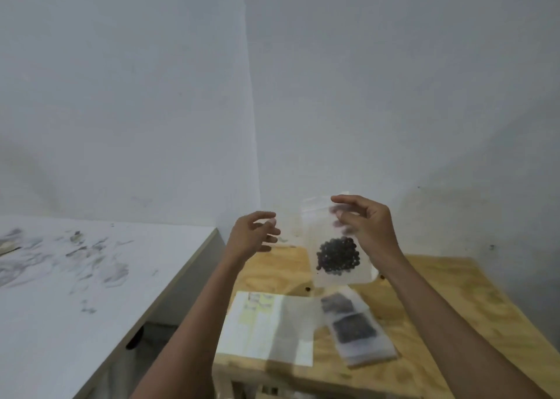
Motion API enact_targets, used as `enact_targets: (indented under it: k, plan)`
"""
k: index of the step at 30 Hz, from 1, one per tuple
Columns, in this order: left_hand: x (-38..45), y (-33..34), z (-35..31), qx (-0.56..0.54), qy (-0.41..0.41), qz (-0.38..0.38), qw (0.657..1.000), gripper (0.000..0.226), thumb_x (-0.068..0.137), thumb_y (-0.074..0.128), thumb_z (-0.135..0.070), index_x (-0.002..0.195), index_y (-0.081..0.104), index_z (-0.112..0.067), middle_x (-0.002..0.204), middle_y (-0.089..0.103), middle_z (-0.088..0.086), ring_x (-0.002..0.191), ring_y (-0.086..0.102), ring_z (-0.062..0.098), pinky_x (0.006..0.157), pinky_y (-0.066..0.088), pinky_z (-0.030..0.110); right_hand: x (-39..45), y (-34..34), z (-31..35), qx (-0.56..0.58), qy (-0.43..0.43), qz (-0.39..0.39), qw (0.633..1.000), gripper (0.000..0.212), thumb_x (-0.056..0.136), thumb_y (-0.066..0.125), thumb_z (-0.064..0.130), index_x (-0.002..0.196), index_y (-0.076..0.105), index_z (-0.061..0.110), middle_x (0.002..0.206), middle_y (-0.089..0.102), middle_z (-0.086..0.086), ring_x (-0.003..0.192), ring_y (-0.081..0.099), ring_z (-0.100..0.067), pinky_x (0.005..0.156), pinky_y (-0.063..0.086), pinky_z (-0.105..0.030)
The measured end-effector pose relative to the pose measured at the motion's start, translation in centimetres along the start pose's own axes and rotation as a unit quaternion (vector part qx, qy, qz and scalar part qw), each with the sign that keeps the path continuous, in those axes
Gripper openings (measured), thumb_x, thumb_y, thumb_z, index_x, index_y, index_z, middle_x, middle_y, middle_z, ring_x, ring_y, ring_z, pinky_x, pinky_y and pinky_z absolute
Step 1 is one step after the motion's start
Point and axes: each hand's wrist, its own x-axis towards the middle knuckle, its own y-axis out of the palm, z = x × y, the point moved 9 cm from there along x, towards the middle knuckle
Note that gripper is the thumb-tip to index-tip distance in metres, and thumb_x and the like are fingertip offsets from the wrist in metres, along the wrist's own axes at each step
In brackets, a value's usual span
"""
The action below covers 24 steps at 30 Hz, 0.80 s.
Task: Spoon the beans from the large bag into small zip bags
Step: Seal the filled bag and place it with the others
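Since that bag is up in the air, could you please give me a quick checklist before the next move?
1. Right hand grips the small zip bag: ok.
2. Beans settled at the bottom of the bag: ok.
3. Zip strip closed: cannot tell, blurred.
4. Left hand free to help: ok, open and empty.
5. Filled bags resting on the wooden table: ok.
6. Spoon within reach: cannot tell, none visible.

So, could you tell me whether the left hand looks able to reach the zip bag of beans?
Probably yes: the left hand is open beside the zip bag, which the right hand holds up, nothing between them.
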Motion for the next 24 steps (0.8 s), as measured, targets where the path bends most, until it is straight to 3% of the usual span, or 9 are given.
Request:
enact_targets:
  k: [4, 8, 11, 15, 19, 24]
  plan:
    - [0.9, -4.3, 8.8, 0.204, -0.081, -0.043, 0.975, 0.019, 0.096, 0.068, -0.011, 0.114, 0.072, -0.007, 0.088, 0.076, 0.013, 0.067, 0.068, 0.020, 0.064, 0.056, 0.032, -0.2, 1.1, -1.9, -0.009, 0.004, -0.022, 1.000, 0.032, 0.091, 0.064, -0.008, 0.096, 0.080, 0.020, 0.086, 0.079, -0.006, 0.069, 0.065, -0.018, 0.059, 0.052, -0.030]
    - [0.5, -6.0, 14.6, 0.309, -0.117, -0.060, 0.942, 0.033, 0.087, 0.076, -0.009, 0.119, 0.072, -0.009, 0.112, 0.072, 0.015, 0.079, 0.065, 0.018, 0.069, 0.051, 0.028, -0.4, 1.8, -4.0, -0.010, 0.015, -0.035, 0.999, 0.035, 0.088, 0.061, -0.013, 0.092, 0.079, 0.018, 0.080, 0.077, -0.003, 0.066, 0.061, -0.018, 0.055, 0.049, -0.025]
    - [0.7, -5.5, 17.4, 0.314, -0.137, -0.061, 0.937, 0.035, 0.085, 0.080, -0.015, 0.119, 0.071, -0.010, 0.120, 0.069, 0.015, 0.089, 0.066, 0.021, 0.076, 0.054, 0.031, -0.2, 2.1, -5.4, -0.021, 0.024, -0.033, 0.999, 0.034, 0.089, 0.062, -0.012, 0.092, 0.079, 0.018, 0.079, 0.077, -0.004, 0.066, 0.062, -0.019, 0.055, 0.050, -0.025]
    - [1.3, -4.8, 18.6, 0.321, -0.149, -0.078, 0.932, 0.031, 0.088, 0.076, -0.015, 0.118, 0.070, -0.008, 0.109, 0.073, 0.014, 0.088, 0.070, 0.021, 0.075, 0.056, 0.031, 0.1, 1.9, -6.9, -0.038, 0.033, -0.038, 0.998, 0.037, 0.089, 0.061, -0.012, 0.092, 0.079, 0.020, 0.079, 0.076, -0.006, 0.066, 0.062, -0.018, 0.055, 0.052, -0.024]
    - [1.6, -4.3, 19.0, 0.320, -0.156, -0.088, 0.930, 0.019, 0.095, 0.069, -0.021, 0.112, 0.068, -0.014, 0.085, 0.075, 0.002, 0.070, 0.074, 0.013, 0.075, 0.062, 0.033, 0.1, 1.7, -7.5, -0.038, 0.036, -0.036, 0.998, 0.030, 0.090, 0.067, -0.007, 0.094, 0.079, 0.019, 0.081, 0.076, -0.009, 0.065, 0.063, -0.015, 0.057, 0.053, -0.026]
    - [1.8, -4.2, 19.2, 0.315, -0.163, -0.093, 0.930, 0.015, 0.096, 0.066, -0.021, 0.110, 0.068, -0.015, 0.080, 0.075, 0.003, 0.070, 0.076, 0.017, 0.079, 0.064, 0.041, 0.2, 1.7, -7.9, -0.037, 0.037, -0.033, 0.998, 0.020, 0.088, 0.076, 0.000, 0.097, 0.079, 0.018, 0.076, 0.073, -0.009, 0.064, 0.063, -0.016, 0.056, 0.054, -0.025]
